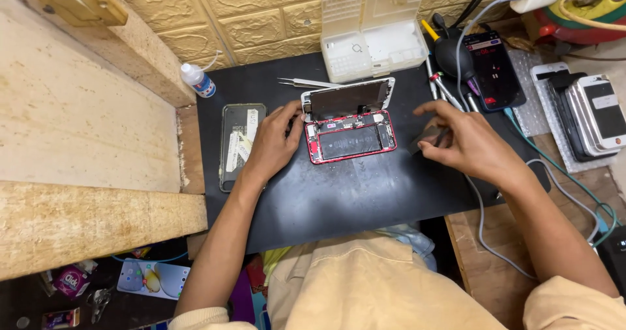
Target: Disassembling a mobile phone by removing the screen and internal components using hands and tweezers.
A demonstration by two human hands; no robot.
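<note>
At the far left of the black rubbery mat (339, 193) that covers the worktop stands a small clear squeeze bottle with a white nozzle (197, 80), upright at the mat's far corner, out of the way of the hands. Near it lies a flat dark phone with pale strips stuck across its back (240, 141), parked just left of the work.

The left hand (274, 141) rests on the mat with its fingertips against the left edge of the opened red-framed phone (351, 137), apparently steadying it; its grip is loose and closes on nothing. The phone lies near the mat's middle, its body flat with the dark rectangular battery and small boards exposed. Its white-edged screen panel (349, 98) is tilted up on the far side, so the inside is open to view. Thin metal tweezers (306, 82) lie just beyond it, and a pale translucent compartment box with its lid up (375, 40) stands at the far edge.

To the right, the right hand (466, 141) hovers over the mat, fingers curled around a small dark object (430, 137); what it is cannot be told. Screwdrivers (443, 85) lie beyond.
</note>
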